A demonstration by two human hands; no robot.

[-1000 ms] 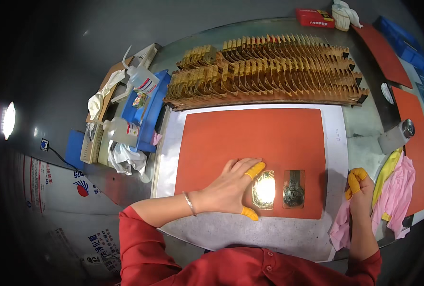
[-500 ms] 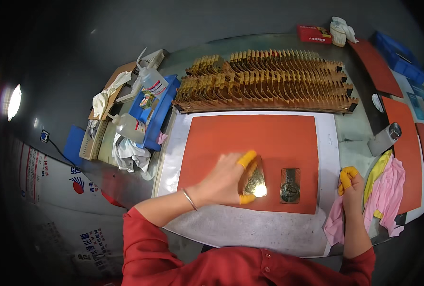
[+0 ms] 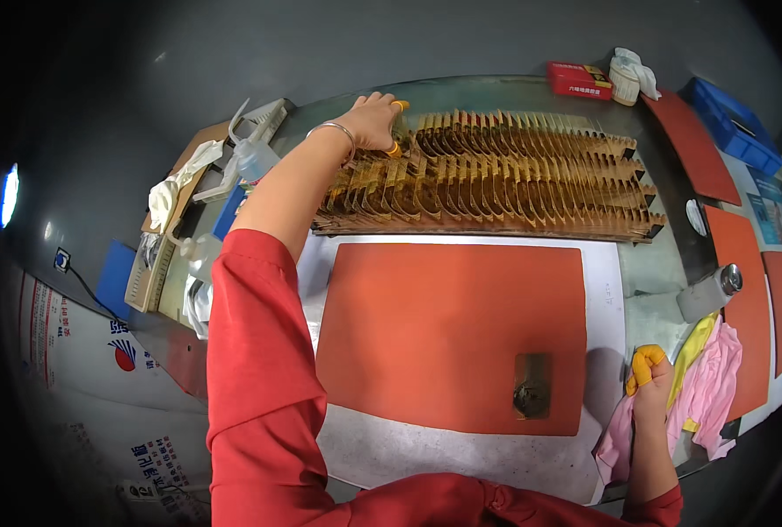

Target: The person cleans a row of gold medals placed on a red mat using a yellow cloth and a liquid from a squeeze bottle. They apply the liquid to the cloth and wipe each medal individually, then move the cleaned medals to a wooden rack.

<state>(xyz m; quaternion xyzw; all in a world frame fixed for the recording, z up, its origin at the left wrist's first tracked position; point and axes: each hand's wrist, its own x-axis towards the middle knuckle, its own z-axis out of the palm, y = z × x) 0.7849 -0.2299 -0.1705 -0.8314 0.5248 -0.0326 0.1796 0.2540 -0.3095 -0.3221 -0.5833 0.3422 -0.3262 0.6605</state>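
Observation:
My left hand, with yellow finger cots on thumb and finger, reaches over the left end of the rack. Its finger and thumb grip the edges of a thin gold metal plate, mostly hidden by the hand and the standing plates. Rows of similar gold plates stand upright in the rack. One darker engraved plate lies flat on the orange mat. At the right my right hand, also in yellow finger cots, is closed on a pink cloth that hangs below the fist.
Right of the mat are a clear bottle, a yellow cloth and more pink cloth. Squeeze bottles and a blue tray stand left, partly behind my arm. A red box lies at the back.
My left hand has moved from above the mat, away from me, to the rack's left end with the gold plate. My right hand keeps its place. The view has shifted slightly.

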